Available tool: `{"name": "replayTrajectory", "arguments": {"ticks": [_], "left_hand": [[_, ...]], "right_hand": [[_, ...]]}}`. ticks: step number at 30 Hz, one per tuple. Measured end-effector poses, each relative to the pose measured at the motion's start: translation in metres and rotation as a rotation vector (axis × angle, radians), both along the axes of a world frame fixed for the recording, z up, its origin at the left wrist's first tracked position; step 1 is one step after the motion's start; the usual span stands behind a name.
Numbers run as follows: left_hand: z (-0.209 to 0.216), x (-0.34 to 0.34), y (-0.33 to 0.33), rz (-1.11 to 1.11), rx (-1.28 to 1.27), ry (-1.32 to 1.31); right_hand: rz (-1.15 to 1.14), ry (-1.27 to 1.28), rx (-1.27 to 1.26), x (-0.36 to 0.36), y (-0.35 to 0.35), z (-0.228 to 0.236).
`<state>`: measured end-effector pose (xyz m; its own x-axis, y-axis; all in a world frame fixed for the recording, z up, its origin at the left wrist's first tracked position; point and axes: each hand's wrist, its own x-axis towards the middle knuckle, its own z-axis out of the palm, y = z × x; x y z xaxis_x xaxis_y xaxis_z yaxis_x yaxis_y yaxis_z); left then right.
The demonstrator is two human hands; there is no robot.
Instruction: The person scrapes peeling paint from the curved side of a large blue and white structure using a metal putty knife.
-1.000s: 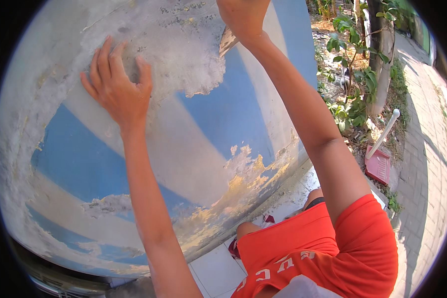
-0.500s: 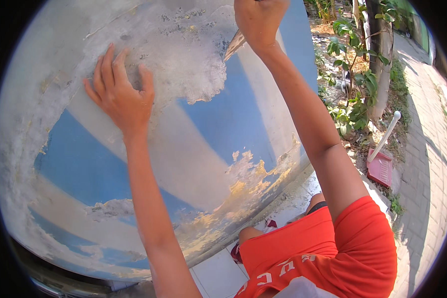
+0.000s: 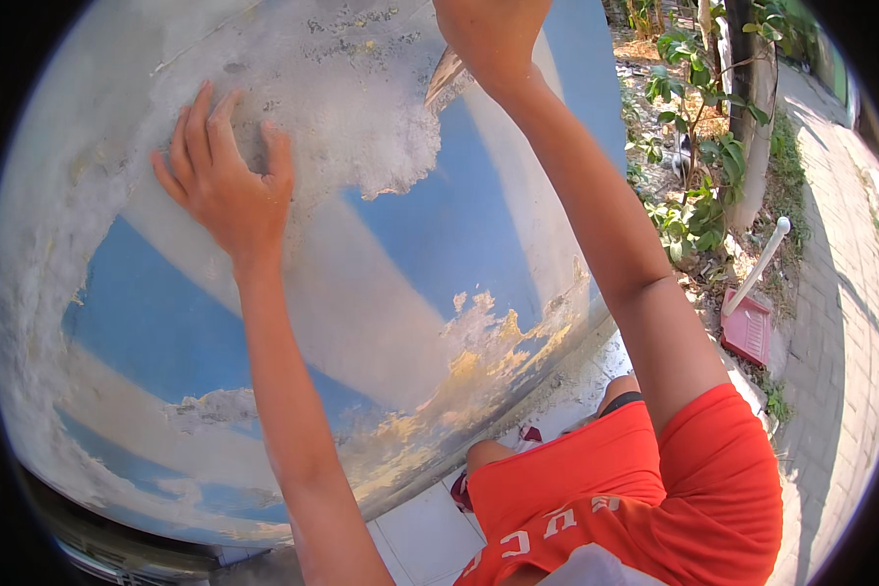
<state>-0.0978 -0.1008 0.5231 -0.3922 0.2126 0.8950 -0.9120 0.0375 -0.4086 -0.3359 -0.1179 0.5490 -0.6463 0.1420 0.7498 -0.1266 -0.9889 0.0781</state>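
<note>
A wall (image 3: 400, 239) painted in blue and off-white stripes fills the view before me, with grey bare plaster and ragged peeled edges. My left hand (image 3: 227, 186) rests flat on a grey patch, its fingers spread and holding nothing. At the upper edge my right hand (image 3: 493, 39) is closed round a thin, flat, brownish tool (image 3: 445, 76), apparently a scraper. Its tip points down and left, at the border between grey plaster and blue paint. Most of the tool is hidden in the fist, and the top of the hand is cut off by the frame.
Yellowish flaking paint (image 3: 479, 366) runs along the wall's lower part. White floor tiles (image 3: 425, 537) lie below. To the right are leafy plants (image 3: 698, 186), a pink dustpan (image 3: 747, 327) with a white handle, and a paved path (image 3: 820, 293).
My right hand and the tool have shifted slightly left and up in view. The left hand still lies on the wall; the whole picture has moved a little.
</note>
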Motion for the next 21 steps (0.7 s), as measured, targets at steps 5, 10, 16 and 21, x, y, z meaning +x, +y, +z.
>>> {"name": "replayTrajectory", "arguments": {"ticks": [5, 10, 16, 21], "left_hand": [[-0.004, -0.003, 0.0, 0.022, 0.022, 0.026], [-0.005, -0.003, -0.002, 0.034, 0.035, 0.033], [-0.006, -0.001, -0.003, 0.02, 0.027, 0.026], [-0.007, -0.005, -0.002, 0.041, 0.024, 0.038]], "right_hand": [[-0.203, 0.047, 0.075, -0.004, -0.016, -0.006], [-0.216, 0.069, 0.134, 0.001, -0.022, 0.003], [-0.245, 0.043, 0.086, -0.004, -0.023, -0.002], [-0.197, 0.043, 0.082, -0.007, -0.021, 0.003]]}}
